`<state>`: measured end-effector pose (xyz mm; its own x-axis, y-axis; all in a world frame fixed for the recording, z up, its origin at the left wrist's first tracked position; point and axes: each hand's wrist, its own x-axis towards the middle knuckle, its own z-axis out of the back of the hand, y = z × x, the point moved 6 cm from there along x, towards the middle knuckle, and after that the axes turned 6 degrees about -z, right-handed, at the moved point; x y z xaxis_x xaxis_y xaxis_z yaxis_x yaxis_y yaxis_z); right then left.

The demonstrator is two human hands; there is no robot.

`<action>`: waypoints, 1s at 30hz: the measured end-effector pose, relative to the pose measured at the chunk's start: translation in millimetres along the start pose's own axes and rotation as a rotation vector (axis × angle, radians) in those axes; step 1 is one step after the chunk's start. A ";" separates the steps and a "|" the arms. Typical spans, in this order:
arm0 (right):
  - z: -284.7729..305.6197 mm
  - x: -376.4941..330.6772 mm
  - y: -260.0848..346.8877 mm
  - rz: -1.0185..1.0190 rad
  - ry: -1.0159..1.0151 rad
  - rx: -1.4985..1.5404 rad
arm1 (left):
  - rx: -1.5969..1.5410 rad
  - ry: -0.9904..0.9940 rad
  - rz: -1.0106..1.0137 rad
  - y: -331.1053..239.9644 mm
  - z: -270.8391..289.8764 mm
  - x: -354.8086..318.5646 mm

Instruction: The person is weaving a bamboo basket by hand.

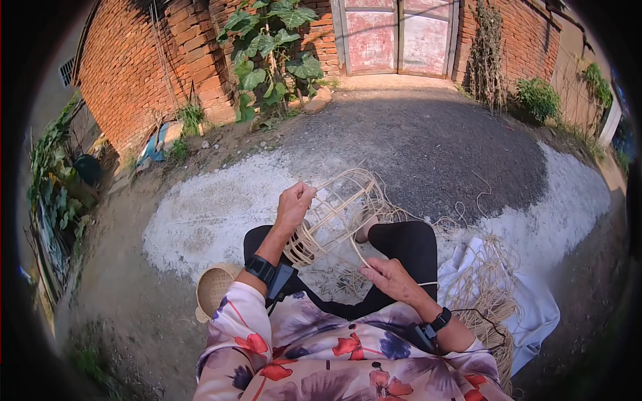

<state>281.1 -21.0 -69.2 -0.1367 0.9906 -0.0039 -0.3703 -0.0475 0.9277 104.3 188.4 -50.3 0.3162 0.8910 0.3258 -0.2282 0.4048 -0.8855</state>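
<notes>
Holds an open cylindrical frame of thin, pale plant strips [329, 217] at a tilt between two black-trousered legs [408, 247], above the near part of a rough whitish concrete patch [207, 194], with the closely woven end toward the lower left and the wide hoop toward the upper right. Wears a black band with a dark box [262, 269] on the left wrist and a second black band [441, 319] on the right; cannot make out any markings on either at this size. Has the left forearm raised steeply and the left hand [294, 204] closed, fingers curled in at the upper left side of the frame, exact contact partly hidden by the knuckles. Has the right forearm angled inward, lower and nearer to the body, and pinches a long pale strip [360, 254] between thumb and bent forefinger of the right hand [393, 277], with hardly any gap between them. Shows loose pale strands [483, 194] straggling from near the hoop onto dark grey grit [428, 147]. Has a white cloth [537, 307] over the patch's near right edge, with a tangled heap of pale strips [488, 287] along the cloth's left edge, and a small round woven basket [215, 291] beside the patch's near left edge. Faces a weathered red-and-white double door [399, 33] past the grit's far edge.
</notes>
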 end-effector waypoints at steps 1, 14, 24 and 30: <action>1.6 -10.1 9.0 0.028 0.055 -0.058 | 0.006 -0.005 0.000 1.4 -2.0 -5.6; 60.1 44.0 69.1 0.221 -0.190 -0.567 | 0.194 0.420 -0.168 -54.9 -55.7 -65.5; 26.9 99.5 44.8 0.264 -0.145 -0.503 | -0.020 0.475 0.002 -41.9 -48.8 -59.2; 36.5 53.4 84.7 0.625 -0.630 -0.757 | 0.093 0.425 0.029 -40.4 -52.1 -57.7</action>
<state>276.0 32.6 22.8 -0.0875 0.6459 0.7584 -0.8823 -0.4038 0.2421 143.2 109.9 -50.6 0.6550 0.7463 0.1183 -0.3188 0.4149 -0.8522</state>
